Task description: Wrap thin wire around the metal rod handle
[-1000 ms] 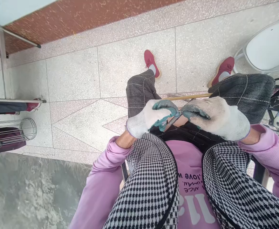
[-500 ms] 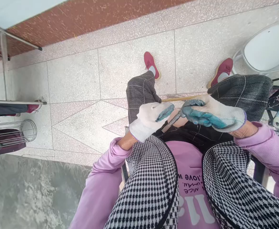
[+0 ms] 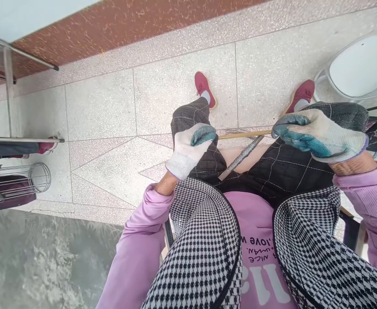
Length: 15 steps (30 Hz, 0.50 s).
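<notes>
My left hand (image 3: 193, 148), in a white knitted glove with a blue-green coated palm, is closed above my left thigh. Whatever its curled fingers hold is hidden. My right hand (image 3: 317, 134), gloved alike, is closed over my right thigh, its grip also too small or covered to make out. Between the hands, lower down, a narrow grey bar (image 3: 242, 156) slants across the gap between my thighs, its middle rough and textured as if wrapped. Near its upper end, a thin yellowish strip (image 3: 244, 135) crosses between the gloves; I cannot tell whether either hand touches it.
A white-topped stool (image 3: 362, 64) stands at the upper right. Metal table legs (image 3: 8, 94), another person's leg and red shoe (image 3: 45, 146), and a wire basket (image 3: 24, 176) are at the left. Terrazzo tiles (image 3: 101, 103) cover the floor.
My hands have drawn apart, the left moving left and the right moving right and slightly up. More of the grey bar now shows; it has stayed in place.
</notes>
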Available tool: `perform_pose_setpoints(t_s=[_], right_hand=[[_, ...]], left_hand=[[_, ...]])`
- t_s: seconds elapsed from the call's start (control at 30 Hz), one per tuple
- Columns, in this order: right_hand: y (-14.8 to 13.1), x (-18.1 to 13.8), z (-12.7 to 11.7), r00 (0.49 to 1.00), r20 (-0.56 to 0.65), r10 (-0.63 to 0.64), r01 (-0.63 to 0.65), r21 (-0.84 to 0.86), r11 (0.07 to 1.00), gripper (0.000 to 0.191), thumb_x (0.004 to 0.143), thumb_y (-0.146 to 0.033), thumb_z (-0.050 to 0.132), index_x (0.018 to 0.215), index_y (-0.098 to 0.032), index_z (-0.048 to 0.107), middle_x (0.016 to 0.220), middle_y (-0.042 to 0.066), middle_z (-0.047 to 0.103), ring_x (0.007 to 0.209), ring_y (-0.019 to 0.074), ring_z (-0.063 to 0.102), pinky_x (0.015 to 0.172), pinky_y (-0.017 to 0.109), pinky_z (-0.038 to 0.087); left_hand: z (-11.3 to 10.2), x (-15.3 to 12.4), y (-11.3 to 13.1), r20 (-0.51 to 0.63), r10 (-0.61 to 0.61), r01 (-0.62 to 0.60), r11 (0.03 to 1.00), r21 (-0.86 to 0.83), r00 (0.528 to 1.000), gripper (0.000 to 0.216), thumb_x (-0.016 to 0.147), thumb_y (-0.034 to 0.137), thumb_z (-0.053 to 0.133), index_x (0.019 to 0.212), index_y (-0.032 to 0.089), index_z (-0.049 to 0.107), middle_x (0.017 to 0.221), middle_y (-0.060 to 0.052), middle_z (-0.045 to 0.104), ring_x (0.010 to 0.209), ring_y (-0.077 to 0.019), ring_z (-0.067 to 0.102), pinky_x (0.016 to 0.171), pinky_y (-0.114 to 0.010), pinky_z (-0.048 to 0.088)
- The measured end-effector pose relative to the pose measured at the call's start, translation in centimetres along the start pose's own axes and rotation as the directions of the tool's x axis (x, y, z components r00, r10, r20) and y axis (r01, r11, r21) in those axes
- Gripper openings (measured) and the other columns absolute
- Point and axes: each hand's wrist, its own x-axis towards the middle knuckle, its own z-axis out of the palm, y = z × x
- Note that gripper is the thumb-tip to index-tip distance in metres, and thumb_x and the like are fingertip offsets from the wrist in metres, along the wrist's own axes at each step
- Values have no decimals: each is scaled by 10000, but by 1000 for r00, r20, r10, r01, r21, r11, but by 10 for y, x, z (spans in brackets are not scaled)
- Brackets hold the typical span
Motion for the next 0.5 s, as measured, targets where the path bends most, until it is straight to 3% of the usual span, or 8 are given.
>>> perform_pose_setpoints(t_s=[0.17,0.27,0.33,0.43,0.5], right_hand=[[14,14,-29,991,-58,123,-110,194,975,67,892,-283,824,880,-217,827,742,39,721,584,125,613,512,242,431],[4,14,-25,999,-16,49,-43,252,967,86,893,-263,815,843,-197,791,639,8,614,488,91,482,448,244,279],[-5,11,-17,996,-90,-16,40,275,961,84,924,-240,794,866,-180,781,664,2,614,477,70,427,449,260,217],[-12,10,-5,982,-190,20,40,308,950,67,927,-199,789,877,-177,751,703,-3,644,488,70,419,464,284,231],[-12,12,-1,979,-195,62,9,344,939,88,921,-193,795,858,-191,734,685,-16,638,484,77,418,473,288,241]], left_hand=[[3,15,2,-6,-24,24,999,-27,1000,64,960,284,742,1003,311,781,996,33,809,986,-232,704,973,-439,606],[4,30,4,-47,89,-83,989,122,995,193,957,210,716,1112,266,815,1149,-16,819,1078,-243,750,1075,-459,616],[7,34,8,-55,205,-182,940,287,977,340,987,196,728,1308,265,816,1386,-57,774,1249,-275,738,1167,-480,592],[23,24,13,9,367,-333,834,440,930,380,1086,248,698,1458,270,768,1561,-72,681,1451,-275,644,1223,-443,567],[41,12,11,141,329,-354,794,494,934,324,1138,254,624,1419,259,784,1535,-83,690,1411,-254,672,1183,-402,577]])
